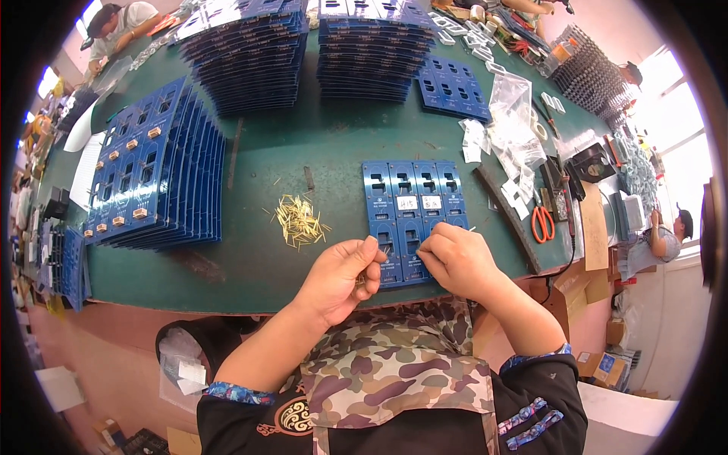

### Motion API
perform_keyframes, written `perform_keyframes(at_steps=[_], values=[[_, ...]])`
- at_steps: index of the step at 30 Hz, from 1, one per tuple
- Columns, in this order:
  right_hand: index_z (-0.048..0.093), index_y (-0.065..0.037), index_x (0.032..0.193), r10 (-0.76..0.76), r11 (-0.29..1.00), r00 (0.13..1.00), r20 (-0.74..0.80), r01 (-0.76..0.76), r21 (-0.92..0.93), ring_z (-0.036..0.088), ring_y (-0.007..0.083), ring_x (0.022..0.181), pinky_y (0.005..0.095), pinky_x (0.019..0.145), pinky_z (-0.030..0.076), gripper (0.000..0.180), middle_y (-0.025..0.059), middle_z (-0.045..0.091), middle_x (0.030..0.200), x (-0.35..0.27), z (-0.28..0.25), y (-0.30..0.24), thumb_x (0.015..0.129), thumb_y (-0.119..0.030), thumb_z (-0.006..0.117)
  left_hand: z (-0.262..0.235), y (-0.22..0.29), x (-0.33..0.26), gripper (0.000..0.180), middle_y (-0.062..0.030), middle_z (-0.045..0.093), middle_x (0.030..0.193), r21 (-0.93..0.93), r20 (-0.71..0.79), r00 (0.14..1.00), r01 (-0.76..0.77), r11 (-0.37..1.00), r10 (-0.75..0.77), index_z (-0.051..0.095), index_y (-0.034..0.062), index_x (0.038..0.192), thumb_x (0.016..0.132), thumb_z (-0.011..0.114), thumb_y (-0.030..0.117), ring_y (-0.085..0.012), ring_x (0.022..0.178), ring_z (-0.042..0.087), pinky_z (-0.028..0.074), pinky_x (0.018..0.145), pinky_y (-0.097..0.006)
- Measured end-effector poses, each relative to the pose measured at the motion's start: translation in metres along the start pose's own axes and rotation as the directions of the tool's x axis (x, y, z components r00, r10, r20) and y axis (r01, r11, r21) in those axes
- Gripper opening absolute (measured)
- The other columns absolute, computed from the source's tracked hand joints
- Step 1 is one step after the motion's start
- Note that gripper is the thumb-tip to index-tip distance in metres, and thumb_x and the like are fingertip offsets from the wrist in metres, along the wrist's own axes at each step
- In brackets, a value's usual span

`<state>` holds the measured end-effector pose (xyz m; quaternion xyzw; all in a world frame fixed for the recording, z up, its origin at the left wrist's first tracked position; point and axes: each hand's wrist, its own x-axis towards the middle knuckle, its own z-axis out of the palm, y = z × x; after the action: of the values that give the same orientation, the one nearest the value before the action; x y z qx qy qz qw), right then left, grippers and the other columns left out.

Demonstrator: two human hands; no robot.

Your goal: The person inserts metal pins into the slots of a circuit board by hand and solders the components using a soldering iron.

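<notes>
Left hand (337, 284): fingers curled in, contents unclear. Right hand (460, 262): pinched, contents hidden, lower-right of blue circuit-board panel (413, 226), centre. Step: seemingly seating brass-coloured pins (299, 221); next calls for precise alignment.

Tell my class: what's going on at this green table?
A person works over a blue circuit-board panel, with brass-coloured pins piled to its left. The left hand curls at the panel's near left side, perhaps holding some; the right hand bends over its near right part, anything pinched too small to tell.
</notes>
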<state>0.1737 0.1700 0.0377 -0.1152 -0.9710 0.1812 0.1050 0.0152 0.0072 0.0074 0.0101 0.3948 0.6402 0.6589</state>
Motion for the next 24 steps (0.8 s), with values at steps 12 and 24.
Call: perform_keyframes(at_steps=[12, 24], values=[[0.068, -0.009, 0.096, -0.114, 0.993, 0.991, -0.067, 0.113, -0.02, 0.059, 0.0246, 0.069, 0.0359, 0.058, 0.049, 0.019, 0.0054, 0.056, 0.079, -0.012, -0.006, 0.008, 0.077, -0.011, 0.068, -0.002, -0.001, 0.0, 0.029, -0.0006, 0.058, 0.066, -0.014, 0.019, 1.0, -0.003, 1.0, 0.003, 0.059, 0.0043, 0.088, 0.096, 0.058, 0.032, -0.0102, 0.055, 0.054, 0.036, 0.044, -0.02], [0.068, -0.009, 0.095, -0.15, 0.977, 0.989, -0.019, 0.145, -0.155, 0.059, 0.0216, 0.068, 0.0336, 0.058, 0.048, 0.018, 0.0035, 0.054, 0.078, -0.013, -0.005, -0.002, 0.079, -0.014, 0.068, -0.002, -0.001, 0.0, 0.03, -0.0005, 0.058, 0.065, -0.015, 0.013, 1.0, 0.0, 1.0, 0.001, 0.06, 0.0039, 0.087, 0.095, 0.059, 0.033, -0.0102, 0.054, 0.052, 0.036, 0.044, -0.021]])
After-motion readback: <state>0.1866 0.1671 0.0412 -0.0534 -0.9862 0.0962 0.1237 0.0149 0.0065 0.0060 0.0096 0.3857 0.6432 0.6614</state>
